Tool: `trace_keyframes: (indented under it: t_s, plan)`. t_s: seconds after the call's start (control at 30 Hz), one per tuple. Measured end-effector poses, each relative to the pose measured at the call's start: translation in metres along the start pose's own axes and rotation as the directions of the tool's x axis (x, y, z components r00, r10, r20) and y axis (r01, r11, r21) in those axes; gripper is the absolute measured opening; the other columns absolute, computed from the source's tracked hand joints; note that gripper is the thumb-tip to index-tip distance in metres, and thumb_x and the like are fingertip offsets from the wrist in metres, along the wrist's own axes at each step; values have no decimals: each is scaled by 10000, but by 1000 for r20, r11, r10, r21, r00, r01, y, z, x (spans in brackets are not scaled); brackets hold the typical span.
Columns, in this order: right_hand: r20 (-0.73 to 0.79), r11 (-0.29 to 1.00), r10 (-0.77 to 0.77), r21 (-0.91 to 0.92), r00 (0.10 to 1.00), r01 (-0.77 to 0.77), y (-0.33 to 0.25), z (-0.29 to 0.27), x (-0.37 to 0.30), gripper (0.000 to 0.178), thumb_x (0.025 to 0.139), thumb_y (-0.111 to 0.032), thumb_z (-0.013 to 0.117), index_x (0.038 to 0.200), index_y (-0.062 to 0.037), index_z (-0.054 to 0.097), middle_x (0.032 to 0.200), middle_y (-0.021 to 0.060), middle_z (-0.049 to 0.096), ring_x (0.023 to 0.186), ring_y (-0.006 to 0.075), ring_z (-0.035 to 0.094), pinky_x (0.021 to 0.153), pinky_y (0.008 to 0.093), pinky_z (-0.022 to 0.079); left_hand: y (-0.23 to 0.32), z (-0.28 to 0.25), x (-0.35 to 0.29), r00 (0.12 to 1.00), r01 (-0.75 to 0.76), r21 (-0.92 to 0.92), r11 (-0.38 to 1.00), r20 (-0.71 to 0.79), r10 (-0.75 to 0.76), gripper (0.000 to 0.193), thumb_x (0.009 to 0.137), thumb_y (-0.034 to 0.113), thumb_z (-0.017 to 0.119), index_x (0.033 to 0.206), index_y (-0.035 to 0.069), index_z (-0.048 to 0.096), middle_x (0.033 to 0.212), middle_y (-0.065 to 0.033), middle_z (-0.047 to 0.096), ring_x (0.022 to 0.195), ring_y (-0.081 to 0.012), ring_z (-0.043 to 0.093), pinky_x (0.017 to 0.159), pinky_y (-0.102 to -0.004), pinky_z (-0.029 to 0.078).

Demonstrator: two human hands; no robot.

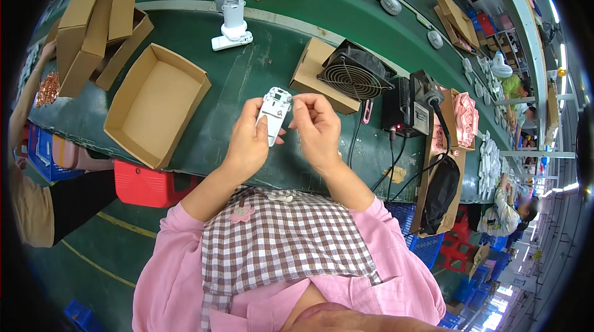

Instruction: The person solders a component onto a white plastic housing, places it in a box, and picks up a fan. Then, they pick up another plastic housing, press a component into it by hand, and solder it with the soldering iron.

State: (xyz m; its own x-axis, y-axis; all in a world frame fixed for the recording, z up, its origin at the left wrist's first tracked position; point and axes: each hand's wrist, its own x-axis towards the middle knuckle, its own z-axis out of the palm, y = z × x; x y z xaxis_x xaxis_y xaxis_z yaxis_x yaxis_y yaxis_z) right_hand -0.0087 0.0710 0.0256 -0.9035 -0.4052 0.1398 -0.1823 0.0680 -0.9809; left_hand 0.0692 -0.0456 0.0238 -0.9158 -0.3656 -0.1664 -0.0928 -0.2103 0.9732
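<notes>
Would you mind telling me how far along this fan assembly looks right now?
Done: one white fan stands assembled on the green bench. In hand: left hand holds a white plastic housing; right hand pinches its top. Left: the cardboard tray is empty.

Bare green belt [247, 84] lies at twelve o'clock; open brown cardboard tray [156, 104] blocks nine, black grilled fan [354, 74] two.

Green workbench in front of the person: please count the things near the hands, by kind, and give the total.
White plastic part, held by the left hand and right hand: 1
Open empty cardboard tray: 1
White standing fan: 1
Black grilled fan on a small carton: 1
Small carton: 1
Black power box: 1
Total: 6
</notes>
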Motion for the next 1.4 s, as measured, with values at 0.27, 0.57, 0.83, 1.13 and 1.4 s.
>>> trace_keyframes:
  t_s: [0.27, 0.57, 0.83, 1.13, 1.4]
  plan:
    - [399, 550, 465, 569, 790, -611, -5, -3, -8, 299, 946, -168, 379, 1079, 37, 551, 974, 113, 624, 796, 176, 627, 708, 284, 512, 6, -2, -12, 727, -572, 714, 403, 215, 652, 429, 695, -48, 567, 1118, 16, 533, 1087, -137, 549, 892, -339, 574, 719, -395, 493]
    - [602, 370, 522, 478, 604, -796, -40, -28, -7, 273, 873, -10, 452, 1125, 67, 524, 1020, 139, 608, 909, 230, 635, 808, 306, 534, 6, -28, -16, 744, -550, 641, 535, 86, 662, 376, 714, -99, 517, 1075, 2, 536, 1052, -183, 570, 935, -356, 592, 788, -394, 497]
    - [49, 996, -61, 70, 997, 58, -134, -81, 141, 266, 819, -82, 519, 1033, 70, 557, 1005, 155, 608, 838, 200, 601, 803, 286, 482, -7, -55, -18, 942, -278, 321, 906, -95, 323, 224, 942, 27, 414, 1149, -26, 481, 970, -121, 617, 731, -146, 619, 595, -247, 502]
    - [288, 716, -320, -550, 903, 429, -49, 23, 128, 133, 796, -96, 612, 892, -11, 649, 835, 184, 635, 827, 338, 622, 749, 404, 493, -29, -62, -23, 994, -84, -13, 996, -70, 83, 252, 947, 34, 398, 1185, -24, 458, 1016, -117, 621, 718, -139, 621, 585, -258, 514]
    - [240, 361, 132, -915, 962, 179, 37, 52, 147, 189, 785, -173, 679, 829, 8, 647, 882, 217, 658, 860, 370, 638, 776, 431, 515, -27, -76, -30, 999, 46, -185, 982, 10, -45, 296, 939, 60, 429, 1223, -23, 439, 1041, -107, 595, 732, -143, 613, 602, -250, 519]
